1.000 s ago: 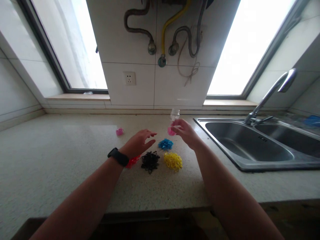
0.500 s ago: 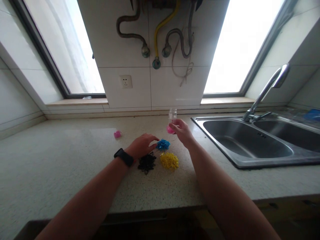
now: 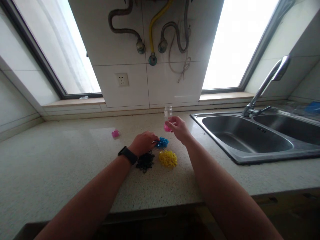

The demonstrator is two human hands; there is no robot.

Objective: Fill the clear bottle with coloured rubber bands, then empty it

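My right hand (image 3: pixel 180 128) holds a small clear bottle (image 3: pixel 168 113) upright above the counter, with pink material in its lower part. At the left edge of a blue pile of small bands (image 3: pixel 163 142), my left hand (image 3: pixel 144 141) has its fingers drawn together on some of the blue pieces. A yellow pile of small bands (image 3: pixel 168 159) lies nearer to me. Just left of it is a black pile of looped bands (image 3: pixel 146 162), partly behind my left wrist. A pink piece like a bottle cap (image 3: pixel 115 133) lies farther left.
A double steel sink (image 3: pixel 240 160) with a tall faucet (image 3: pixel 268 80) is set in the speckled counter (image 3: pixel 62 160) at the right. A wall socket (image 3: pixel 122 79) and hoses with valves are on the tiled wall behind. Windows flank that wall.
My left hand has moved slightly right into the blue pile, and its fingers have closed. My right hand still holds the bottle. The view has shifted a little.
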